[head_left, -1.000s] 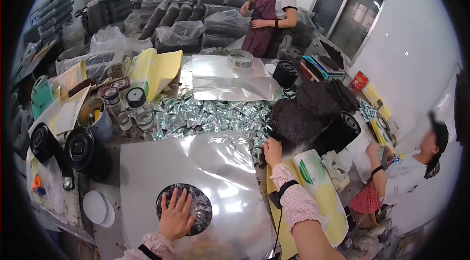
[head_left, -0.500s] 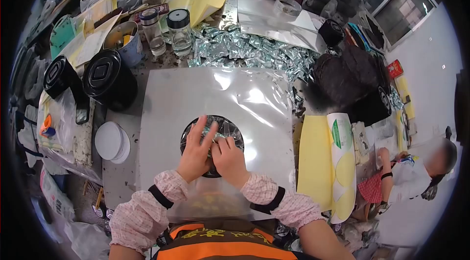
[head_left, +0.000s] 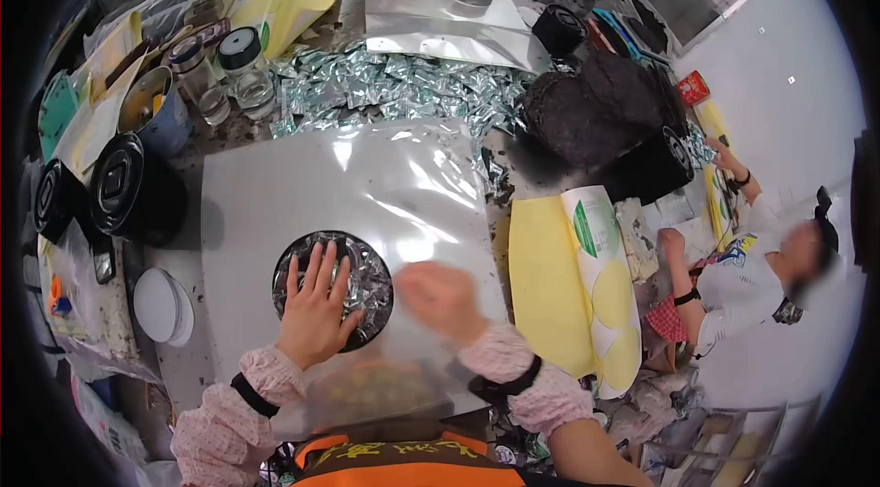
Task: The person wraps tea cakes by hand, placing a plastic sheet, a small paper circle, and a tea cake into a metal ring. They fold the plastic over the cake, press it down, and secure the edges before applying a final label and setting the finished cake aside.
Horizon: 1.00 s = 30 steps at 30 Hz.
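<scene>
The left hand (head_left: 316,308) lay open, fingers spread and pressed flat on the round black disc (head_left: 368,284); the right hand (head_left: 438,296), just beside it, was too blurred to tell open or closed. Glossy and crinkled, the disc lay nearer the bench's (head_left: 183,366) front edge.

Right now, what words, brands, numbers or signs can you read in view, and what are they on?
None reads clearly enough to quote.
Apron: yellow characters, too skewed.
Green label on the rolled sheet: print too small.
Red packet: too small.
Co-worker's shirt: colored print, blurred.
Foil packets: any print too small.
</scene>
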Tool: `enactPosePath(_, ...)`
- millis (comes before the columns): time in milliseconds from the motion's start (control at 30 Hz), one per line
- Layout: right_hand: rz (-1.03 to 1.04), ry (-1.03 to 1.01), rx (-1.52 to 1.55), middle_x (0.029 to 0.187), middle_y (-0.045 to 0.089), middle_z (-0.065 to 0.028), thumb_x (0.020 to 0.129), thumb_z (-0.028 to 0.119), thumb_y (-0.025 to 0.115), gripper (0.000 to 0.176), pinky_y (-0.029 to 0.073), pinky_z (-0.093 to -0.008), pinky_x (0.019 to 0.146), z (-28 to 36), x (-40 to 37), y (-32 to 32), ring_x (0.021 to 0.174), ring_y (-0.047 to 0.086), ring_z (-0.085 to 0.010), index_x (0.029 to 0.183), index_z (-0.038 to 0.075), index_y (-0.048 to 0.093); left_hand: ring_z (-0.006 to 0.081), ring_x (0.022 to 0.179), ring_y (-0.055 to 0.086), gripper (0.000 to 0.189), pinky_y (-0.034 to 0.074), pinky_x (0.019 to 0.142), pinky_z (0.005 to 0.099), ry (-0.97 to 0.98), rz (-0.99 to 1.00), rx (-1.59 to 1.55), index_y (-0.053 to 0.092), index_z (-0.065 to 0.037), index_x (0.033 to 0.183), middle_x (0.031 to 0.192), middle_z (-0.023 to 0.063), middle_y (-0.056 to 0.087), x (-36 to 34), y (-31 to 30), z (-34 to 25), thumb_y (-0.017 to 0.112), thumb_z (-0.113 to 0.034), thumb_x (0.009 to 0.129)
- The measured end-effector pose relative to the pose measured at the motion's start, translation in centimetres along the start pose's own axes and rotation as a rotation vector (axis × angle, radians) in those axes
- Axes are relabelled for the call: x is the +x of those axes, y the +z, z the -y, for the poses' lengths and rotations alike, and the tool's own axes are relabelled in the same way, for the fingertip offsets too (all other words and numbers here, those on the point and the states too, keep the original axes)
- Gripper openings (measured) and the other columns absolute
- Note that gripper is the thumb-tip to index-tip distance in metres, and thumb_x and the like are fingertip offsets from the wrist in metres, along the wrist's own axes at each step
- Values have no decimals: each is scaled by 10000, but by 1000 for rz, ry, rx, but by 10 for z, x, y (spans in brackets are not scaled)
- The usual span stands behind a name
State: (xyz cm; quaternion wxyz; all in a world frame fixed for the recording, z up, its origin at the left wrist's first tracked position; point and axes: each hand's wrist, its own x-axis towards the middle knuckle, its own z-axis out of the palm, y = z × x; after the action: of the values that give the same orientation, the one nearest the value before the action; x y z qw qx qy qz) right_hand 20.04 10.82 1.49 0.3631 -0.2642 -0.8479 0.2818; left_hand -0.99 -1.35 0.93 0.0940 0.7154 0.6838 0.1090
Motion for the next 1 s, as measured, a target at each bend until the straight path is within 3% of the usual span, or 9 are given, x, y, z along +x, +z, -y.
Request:
enactPosePath(100, -436, 275, -570, 992, 724, -140, 867, 94, 697, 145, 547, -424, 815, -93, -42, -95, 906, 689, -333, 983, 8, 713, 397, 1511, 195, 768, 98, 1207, 589, -12, 13, -11, 420, 29, 1474, 1603, 250, 264, 1, -2, -2, 627, -449, 910)
enactPosePath(200, -328, 236, -1244, 1178, 700, -137, 884, 99, 672, 249, 536, -412, 921, -169, -107, -172, 1074, 667, -328, 1120, 28, 707, 396, 1512, 195, 777, 93, 1207, 590, -15, 2, -7, 414, 31, 1475, 1601, 251, 267, 2, -2, -2, 629, -452, 906)
enactPosePath(500, -536, 613, -961, 974, 741, -139, 945, 168, 630, 174, 543, -431, 737, -183, -93, -183, 880, 695, -362, 1033, 55, 730, 423, 1515, 163, 803, 76, 1208, 591, 6, -2, -9, 351, 51, 1493, 1604, 272, 235, -1, -3, -4, 624, -422, 903)
enactPosePath(600, -556, 507, -864, 860, 720, -139, 966, 156, 618, 165, 510, -408, 637, -203, -96, -220, 737, 689, -281, 958, 33, 727, 397, 1517, 182, 777, 86, 1211, 580, 0, -17, -3, 368, 23, 1503, 1607, 249, 255, -2, -4, -4, 592, -454, 933)
enactPosePath(733, -799, 311, -523, 825, 716, -59, 989, 137, 614, 172, 525, -346, 662, -12, -8, -226, 690, 642, -159, 995, 8, 726, 376, 1525, 170, 737, 102, 1207, 585, 1, -63, -9, 376, -85, 1534, 1622, 217, 246, -4, -3, -4, 585, -470, 942)
enactPosePath(800, -643, 490, -217, 1208, 704, -129, 1032, 144, 534, 234, 504, -369, 918, 45, 13, -185, 1034, 671, -268, 1075, -31, 683, 391, 1528, 149, 716, 64, 1198, 613, 41, -54, 4, 397, -126, 1531, 1632, 206, 229, -5, -1, -2, 575, -491, 941)
enactPosePath(867, -214, 145, -103, 1448, 543, -177, 1021, 61, 478, 288, 370, -356, 1111, 10, 0, -118, 1342, 503, -253, 1259, -19, 620, 387, 1528, 153, 700, 71, 1198, 613, 45, -30, -8, 412, -146, 1525, 1629, 176, 257, -5, 2, 1, 580, -488, 937)
enactPosePath(900, 126, 319, -308, 1534, 408, -238, 928, 9, 521, 560, 327, -423, 1162, 8, -8, -77, 1440, 373, -350, 1475, -30, 409, 352, 1519, 201, 640, 85, 1203, 612, 34, -56, -27, 452, -167, 1500, 1600, 129, 337, -5, 1, 0, 560, -478, 952)
enactPosePath(1000, 229, -32, -112, 1524, 358, -320, 922, 312, 626, 730, 338, -492, 1158, 36, -33, 20, 1410, 373, -468, 1480, -81, 368, 354, 1494, 261, 597, 85, 1207, 614, 52, 33, -27, 506, -158, 1457, 1552, 124, 416, -8, 9, 9, 573, -447, 939)
